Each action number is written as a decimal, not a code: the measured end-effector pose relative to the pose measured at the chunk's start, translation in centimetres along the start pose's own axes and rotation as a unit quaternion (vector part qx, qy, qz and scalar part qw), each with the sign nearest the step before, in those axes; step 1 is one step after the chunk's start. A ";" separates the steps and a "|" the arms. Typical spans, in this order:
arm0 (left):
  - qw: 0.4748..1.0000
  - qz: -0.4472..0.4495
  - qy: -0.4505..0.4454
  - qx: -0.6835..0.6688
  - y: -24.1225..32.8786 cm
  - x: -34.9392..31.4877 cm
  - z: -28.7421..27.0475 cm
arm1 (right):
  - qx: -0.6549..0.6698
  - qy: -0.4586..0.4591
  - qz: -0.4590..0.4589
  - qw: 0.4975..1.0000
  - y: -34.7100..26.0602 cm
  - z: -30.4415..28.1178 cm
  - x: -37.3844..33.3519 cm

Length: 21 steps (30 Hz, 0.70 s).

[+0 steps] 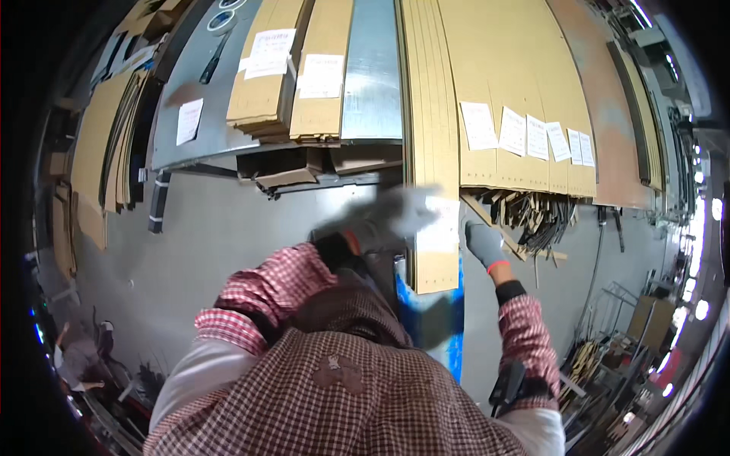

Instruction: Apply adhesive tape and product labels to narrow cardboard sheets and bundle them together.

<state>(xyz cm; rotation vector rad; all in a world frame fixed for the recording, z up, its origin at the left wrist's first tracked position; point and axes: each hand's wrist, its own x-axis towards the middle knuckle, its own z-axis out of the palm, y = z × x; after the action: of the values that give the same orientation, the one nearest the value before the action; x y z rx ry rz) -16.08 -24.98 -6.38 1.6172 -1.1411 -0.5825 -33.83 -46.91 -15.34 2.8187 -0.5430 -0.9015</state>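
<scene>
A long, narrow stack of cardboard strips (432, 99) runs toward me, its near end reaching past the table edge over a blue-and-white support (427, 319). On it, by my left hand, lies a white paper sheet (438, 237), partly washed out by glare. My left hand (403, 216), in a grey glove, is smeared by motion above the stack beside the sheet; its fingers cannot be made out. Close to the stack's right edge is my right hand (484, 242), in a grey glove with a red cuff. Its fingers look curled together, and whatever they may hold is hidden.
Wide cardboard sheets (517, 76) with paper labels lie right of the strips. Thin offcuts (536, 216) hang below them. Two cardboard stacks (262, 83) stand left on the metal table (372, 83), with tape rolls (222, 23) and a dark-handled tool (213, 64). Another person (87, 349) is far left.
</scene>
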 end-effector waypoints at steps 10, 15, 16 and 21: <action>0.943 -0.292 -0.109 -0.117 -0.1 -10.5 6.5 | 0.262 -0.282 -0.145 0.912 -2.7 -13.3 -13.4; 0.995 -0.016 -0.046 -0.084 4.3 -11.7 1.6 | 0.520 -0.108 -0.313 0.787 -6.6 -19.6 -15.0; 0.993 -0.059 -0.056 -0.084 4.8 -11.5 0.2 | 0.461 -0.153 -0.326 0.811 -6.7 -20.2 -14.7; 0.928 -0.281 -0.049 -0.240 4.2 -10.9 -4.0 | 0.521 -0.110 -0.191 0.825 -0.5 -19.5 -11.4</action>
<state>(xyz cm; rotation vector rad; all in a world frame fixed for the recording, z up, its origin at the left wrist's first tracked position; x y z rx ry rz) -19.13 -13.58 -2.86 1.4750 -0.5164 -1.2234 -30.99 -41.84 6.48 3.9469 -0.6488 -1.3112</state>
